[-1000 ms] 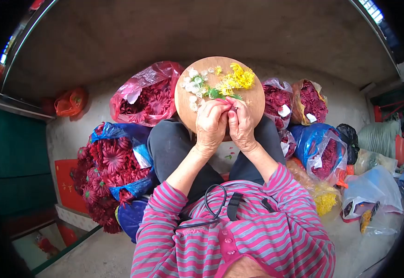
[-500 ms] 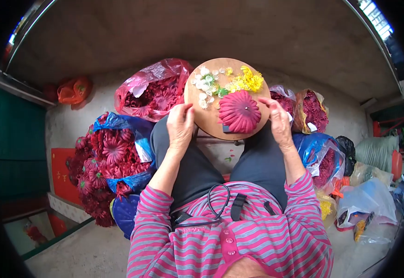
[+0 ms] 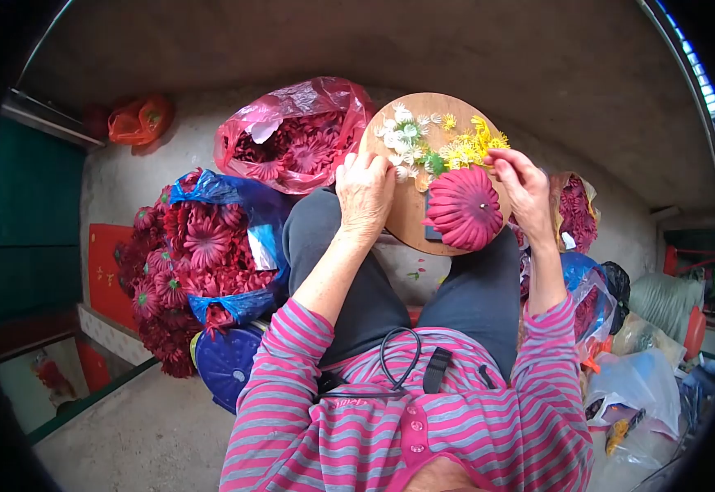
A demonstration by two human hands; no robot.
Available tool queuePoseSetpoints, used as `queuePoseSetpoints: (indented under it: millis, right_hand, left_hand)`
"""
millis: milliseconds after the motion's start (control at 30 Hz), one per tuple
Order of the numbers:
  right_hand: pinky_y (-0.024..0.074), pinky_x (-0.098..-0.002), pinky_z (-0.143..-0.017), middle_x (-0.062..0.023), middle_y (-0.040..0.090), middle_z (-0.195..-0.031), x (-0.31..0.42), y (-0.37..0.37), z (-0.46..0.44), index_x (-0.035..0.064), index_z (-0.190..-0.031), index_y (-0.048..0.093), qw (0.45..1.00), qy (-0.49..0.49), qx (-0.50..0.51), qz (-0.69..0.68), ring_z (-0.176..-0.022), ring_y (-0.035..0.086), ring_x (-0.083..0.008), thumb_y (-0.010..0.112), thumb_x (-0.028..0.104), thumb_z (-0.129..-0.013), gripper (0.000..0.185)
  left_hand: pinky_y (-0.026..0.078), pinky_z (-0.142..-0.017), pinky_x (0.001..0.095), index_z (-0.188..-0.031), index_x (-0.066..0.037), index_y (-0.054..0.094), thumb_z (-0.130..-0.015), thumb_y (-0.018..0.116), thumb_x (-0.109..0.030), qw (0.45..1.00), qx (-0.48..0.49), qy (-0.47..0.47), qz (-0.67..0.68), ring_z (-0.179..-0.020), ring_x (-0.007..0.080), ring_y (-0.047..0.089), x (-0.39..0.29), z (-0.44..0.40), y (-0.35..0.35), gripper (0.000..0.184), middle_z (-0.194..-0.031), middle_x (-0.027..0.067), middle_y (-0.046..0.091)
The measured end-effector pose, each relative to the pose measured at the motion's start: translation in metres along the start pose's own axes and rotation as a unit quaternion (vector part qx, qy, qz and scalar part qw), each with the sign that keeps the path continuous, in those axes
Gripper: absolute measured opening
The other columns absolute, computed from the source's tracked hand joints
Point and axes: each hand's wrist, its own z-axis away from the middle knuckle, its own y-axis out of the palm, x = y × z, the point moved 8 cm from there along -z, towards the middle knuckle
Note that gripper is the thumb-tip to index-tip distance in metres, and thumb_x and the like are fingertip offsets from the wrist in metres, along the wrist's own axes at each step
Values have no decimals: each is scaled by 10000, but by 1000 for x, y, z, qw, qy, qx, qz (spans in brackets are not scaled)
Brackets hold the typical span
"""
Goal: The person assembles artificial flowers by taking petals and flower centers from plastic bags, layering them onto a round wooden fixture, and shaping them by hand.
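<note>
A round wooden board [image 3: 406,217] rests on my knees. On it a dark red layered petal flower [image 3: 464,215] lies over a dark block [image 3: 433,223], a small pin-like tip at its middle. White flower pieces [image 3: 402,135], green pieces [image 3: 434,162] and yellow flower pieces [image 3: 465,152] are spread along the far side. My left hand [image 3: 367,190] is at the board's left rim, fingers curled, their undersides hidden. My right hand [image 3: 525,187] is beside the yellow pieces, above the red flower's right side; thumb and forefinger are close together, and anything between them is too small to tell.
A pink bag [image 3: 349,102] of red flowers lies beyond my left hand. A blue bag [image 3: 234,190] overflows with red flowers to the left, beside a blue stool-like object [image 3: 230,361]. At right are another flower bag [image 3: 578,211] and a clear plastic bag [image 3: 636,385].
My right hand has moved from beside the red flower to the yellow pieces, its fingers closing. My left hand has shifted farther over the board's rim and curled. The whole view has shifted.
</note>
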Motion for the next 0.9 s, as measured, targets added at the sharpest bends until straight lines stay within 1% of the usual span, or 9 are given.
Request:
queuePoseSetpoints:
  millis: [67, 100, 167, 233, 433, 600, 733, 767, 900]
  right_hand:
    - [483, -267, -785, -78, 659, -960, -7, 25, -22, 15, -1107, 624, 993, -2, 114, 7, -859, 620, -181, 595, 116, -871, 259]
    - [483, -267, -785, -78, 659, -960, -7, 29, -32, 15, -1107, 624, 993, -2, 116, 9, -859, 620, -181, 595, 116, -871, 259]
    - [479, -291, -756, -75, 646, -918, 4, 52, -48, 29, -1062, 633, 963, -96, 189, 166, -821, 608, -205, 625, 125, -823, 257]
    - [475, -316, -726, -71, 634, -876, 8, 73, -50, 44, -1017, 643, 895, -186, 256, 314, -782, 596, -228, 655, 134, -776, 257]
    - [460, -354, -694, -79, 603, -829, 2, 86, -50, 56, -900, 634, 862, -284, 243, 344, -734, 554, -273, 690, 162, -701, 232]
    - [454, -329, -698, -56, 588, -813, 0, 75, -53, 51, -838, 609, 880, -228, 196, 367, -726, 541, -230, 687, 164, -723, 180]
    - [440, -272, -667, -26, 597, -835, -26, 61, -62, 53, -902, 633, 942, -33, 218, 254, -733, 536, -142, 666, 133, -787, 144]
    - [440, -272, -667, -26, 597, -835, -27, 60, -64, 53, -902, 633, 942, -33, 217, 255, -733, 536, -142, 666, 133, -787, 144]
    - [424, -206, -642, -15, 607, -881, -42, 46, -76, 32, -966, 645, 986, 56, 156, 22, -742, 522, -69, 616, 94, -859, 127]
  left_hand:
    - [442, -729, 342, -820, -73, 623, -747, 657, -104, 999, -16, -15, 30, -766, 265, 527, 4, -2, 1, 86, -843, 61, 595]
    - [442, -729, 342, -820, -73, 623, -747, 657, -104, 999, -18, -18, 31, -766, 265, 527, 5, -3, 2, 86, -843, 61, 595]
    - [428, -717, 340, -827, -73, 618, -748, 652, -103, 998, -24, -22, 50, -763, 258, 522, 6, -4, 1, 91, -842, 65, 598]
    - [415, -706, 337, -834, -73, 612, -749, 646, -103, 997, -30, -25, 68, -759, 252, 518, 8, -3, 0, 96, -840, 70, 600]
    - [414, -703, 338, -833, -71, 613, -760, 637, -99, 996, -23, -36, 84, -750, 251, 517, 11, -5, -2, 82, -829, 70, 598]
    - [439, -699, 337, -836, -60, 624, -778, 636, -98, 994, -10, -47, 97, -744, 253, 527, 11, -5, -3, 71, -812, 65, 592]
    - [439, -698, 331, -835, -58, 623, -781, 637, -99, 992, -3, -61, 111, -746, 247, 530, 13, -4, -4, 70, -816, 65, 596]
    - [439, -698, 331, -835, -58, 623, -781, 637, -99, 992, -2, -61, 112, -746, 247, 530, 14, -5, -4, 70, -816, 65, 596]
    - [441, -701, 327, -838, -55, 623, -786, 636, -100, 991, 1, -68, 116, -748, 246, 535, 17, -6, -2, 70, -819, 64, 600]
